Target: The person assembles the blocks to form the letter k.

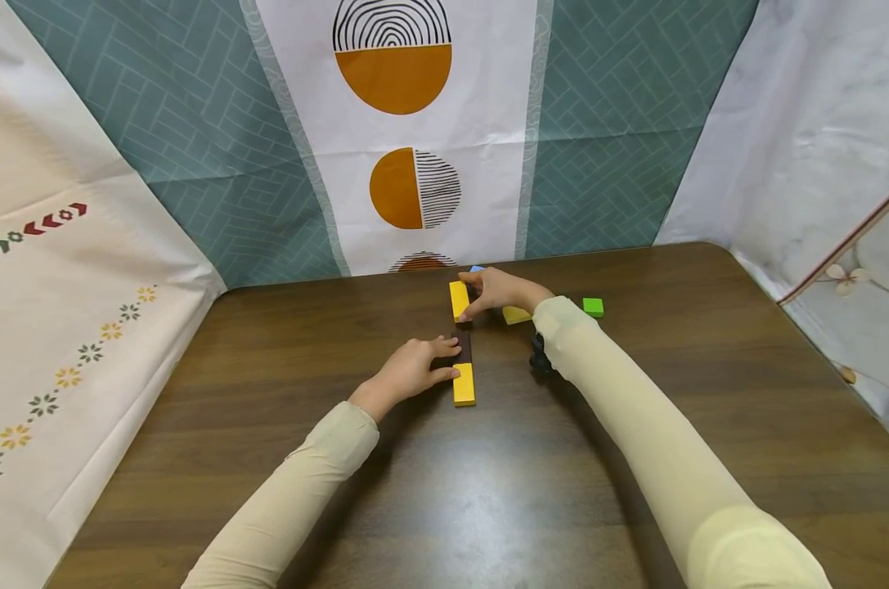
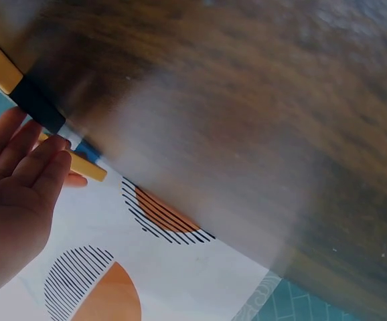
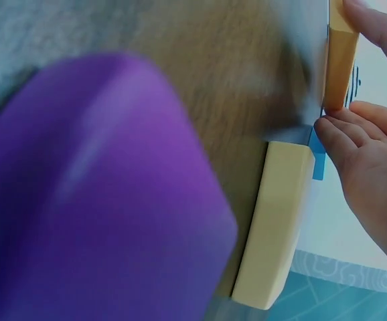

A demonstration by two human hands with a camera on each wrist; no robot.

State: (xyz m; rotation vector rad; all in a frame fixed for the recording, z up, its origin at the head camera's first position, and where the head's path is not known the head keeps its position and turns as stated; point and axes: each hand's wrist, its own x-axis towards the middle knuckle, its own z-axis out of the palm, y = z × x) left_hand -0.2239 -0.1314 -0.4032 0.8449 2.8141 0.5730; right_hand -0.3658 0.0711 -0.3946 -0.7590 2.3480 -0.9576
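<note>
My right hand (image 1: 497,291) pinches a yellow block (image 1: 459,301) by its two ends, thumb at the near end and fingers at the far one. It is held just beyond a dark block (image 1: 462,347), in line with it. A second yellow block (image 1: 464,386) lies end to end with the dark one, nearer to me. My left hand (image 1: 412,368) reaches in from the left with its fingers extended; the fingertips touch the dark block and the thumb is at the nearer yellow block's left edge. In the left wrist view, the dark block (image 2: 36,103) shows beside the fingertips.
A pale yellow block (image 1: 516,315) lies beneath the right wrist, and a blue block (image 1: 477,268) shows behind the right hand. A green block (image 1: 593,307) sits to the right. A purple object (image 3: 113,200) looms close in the right wrist view. Patterned cloth (image 1: 429,188) hangs behind the table.
</note>
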